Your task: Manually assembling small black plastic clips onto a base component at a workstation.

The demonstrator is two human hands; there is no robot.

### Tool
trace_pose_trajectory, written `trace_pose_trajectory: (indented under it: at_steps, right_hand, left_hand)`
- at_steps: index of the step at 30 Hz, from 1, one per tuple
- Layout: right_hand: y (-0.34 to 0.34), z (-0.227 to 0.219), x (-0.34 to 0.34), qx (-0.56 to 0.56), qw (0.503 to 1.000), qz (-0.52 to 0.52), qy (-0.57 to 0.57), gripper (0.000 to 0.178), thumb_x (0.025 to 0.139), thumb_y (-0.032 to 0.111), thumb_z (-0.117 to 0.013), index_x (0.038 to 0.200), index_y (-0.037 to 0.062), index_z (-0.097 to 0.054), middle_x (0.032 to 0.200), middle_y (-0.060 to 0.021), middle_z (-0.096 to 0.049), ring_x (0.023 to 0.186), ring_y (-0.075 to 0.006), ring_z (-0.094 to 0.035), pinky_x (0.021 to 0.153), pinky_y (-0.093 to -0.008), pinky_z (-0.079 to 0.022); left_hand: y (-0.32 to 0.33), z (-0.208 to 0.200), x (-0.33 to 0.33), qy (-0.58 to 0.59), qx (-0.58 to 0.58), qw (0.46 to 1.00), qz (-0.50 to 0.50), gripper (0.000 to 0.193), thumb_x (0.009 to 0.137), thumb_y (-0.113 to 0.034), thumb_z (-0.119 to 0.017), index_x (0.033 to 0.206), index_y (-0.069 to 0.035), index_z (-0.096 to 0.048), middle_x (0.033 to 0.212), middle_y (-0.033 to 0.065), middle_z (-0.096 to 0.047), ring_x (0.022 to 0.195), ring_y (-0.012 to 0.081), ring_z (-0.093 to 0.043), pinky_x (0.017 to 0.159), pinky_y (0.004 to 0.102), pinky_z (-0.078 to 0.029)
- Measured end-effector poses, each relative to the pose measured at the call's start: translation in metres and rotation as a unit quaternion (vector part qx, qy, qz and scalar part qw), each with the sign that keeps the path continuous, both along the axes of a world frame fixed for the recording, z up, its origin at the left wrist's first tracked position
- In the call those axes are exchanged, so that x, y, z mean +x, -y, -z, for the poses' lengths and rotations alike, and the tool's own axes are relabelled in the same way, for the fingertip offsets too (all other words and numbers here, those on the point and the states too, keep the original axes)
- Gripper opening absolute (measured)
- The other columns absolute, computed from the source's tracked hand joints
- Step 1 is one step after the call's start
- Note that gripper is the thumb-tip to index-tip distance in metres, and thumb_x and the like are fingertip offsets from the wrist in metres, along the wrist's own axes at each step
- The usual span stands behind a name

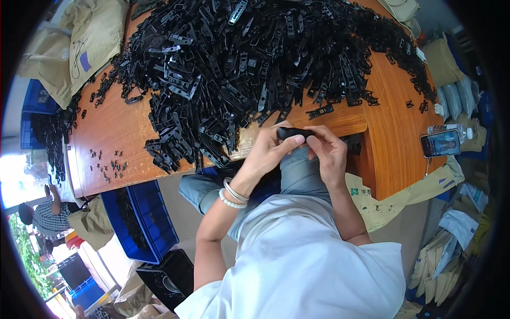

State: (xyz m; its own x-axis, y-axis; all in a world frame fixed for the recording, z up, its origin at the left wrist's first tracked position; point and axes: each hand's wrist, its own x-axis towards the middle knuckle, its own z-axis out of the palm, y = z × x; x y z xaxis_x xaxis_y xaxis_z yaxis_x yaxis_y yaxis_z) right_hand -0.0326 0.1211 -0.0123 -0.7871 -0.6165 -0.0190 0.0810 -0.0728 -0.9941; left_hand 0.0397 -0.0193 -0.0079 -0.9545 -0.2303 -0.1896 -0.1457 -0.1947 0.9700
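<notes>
Black parts [244, 64]: lol, way too many to count
Otherwise two hands [332, 154], one held black piece [289, 132], one phone [440, 143], one clear bottle [467, 133].

Black parts [234, 69] heaped ahead — room over right tabletop [390, 127], phone [441, 143] beyond

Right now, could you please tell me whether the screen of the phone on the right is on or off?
It is on: the phone shows a lit, coloured picture.

1 head-worn fisheye view: faces steeply down over white shirt [313, 255]; fingers [325, 134] close, wooden table [125, 130] beyond.
</notes>
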Motion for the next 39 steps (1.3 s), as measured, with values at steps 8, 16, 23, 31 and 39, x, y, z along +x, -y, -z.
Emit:
trace_pose_trajectory:
  at_steps: [8, 16, 23, 31, 39]
  right_hand:
    - [-0.013, 0.015, -0.012, -0.008, 0.995, 0.064, 0.073, 0.024, 0.086, 0.012, -0.054, 0.102, -0.0050, -0.055, 0.079, -0.0088, -0.061, 0.065, -0.0092, -0.056, 0.051, -0.0180, -0.041]
    - [-0.022, 0.026, -0.010, -0.004, 0.993, 0.031, 0.111, 0.023, 0.085, 0.009, -0.054, 0.102, -0.0058, -0.055, 0.085, -0.0088, -0.061, 0.068, -0.0122, -0.059, 0.049, -0.0185, -0.041]
    - [-0.021, 0.023, -0.014, -0.003, 0.993, 0.026, 0.118, 0.021, 0.084, 0.007, -0.054, 0.102, -0.0056, -0.055, 0.084, -0.0086, -0.061, 0.068, -0.0123, -0.059, 0.049, -0.0183, -0.042]
    - [-0.018, 0.030, -0.013, 0.012, 0.991, 0.006, 0.132, 0.020, 0.083, 0.005, -0.055, 0.100, -0.0053, -0.056, 0.082, -0.0093, -0.061, 0.067, -0.0123, -0.059, 0.049, -0.0185, -0.042]
    - [-0.004, 0.024, -0.010, 0.018, 0.994, -0.016, 0.108, 0.022, 0.083, 0.007, -0.055, 0.100, -0.0056, -0.056, 0.082, -0.0091, -0.062, 0.067, -0.0127, -0.059, 0.051, -0.0201, -0.042]
  left_hand:
    - [0.107, -0.020, -0.072, -0.084, -0.468, 0.867, -0.151, 0.010, 0.077, -0.003, -0.059, 0.085, -0.001, -0.065, 0.073, 0.0055, -0.055, 0.066, 0.0130, -0.054, 0.060, 0.0242, -0.044]
    - [0.124, -0.006, -0.147, -0.023, -0.731, 0.676, -0.091, 0.013, 0.068, -0.010, -0.059, 0.077, -0.008, -0.067, 0.080, 0.0101, -0.056, 0.076, 0.0257, -0.057, 0.065, 0.0364, -0.048]
    - [0.114, 0.000, -0.164, -0.016, -0.778, 0.621, -0.098, 0.009, 0.065, -0.009, -0.061, 0.071, -0.004, -0.065, 0.084, 0.0117, -0.054, 0.082, 0.0270, -0.054, 0.069, 0.0362, -0.046]
    - [0.128, -0.016, -0.117, -0.038, -0.483, 0.859, -0.165, 0.018, 0.063, -0.009, -0.072, 0.075, 0.002, -0.063, 0.078, 0.0100, -0.054, 0.071, 0.0234, -0.055, 0.066, 0.0328, -0.046]
    - [0.122, -0.027, -0.060, -0.207, 0.179, 0.930, -0.246, 0.019, 0.086, -0.007, -0.050, 0.103, 0.004, -0.051, 0.091, 0.0165, -0.061, 0.085, 0.0208, -0.060, 0.075, 0.0284, -0.050]
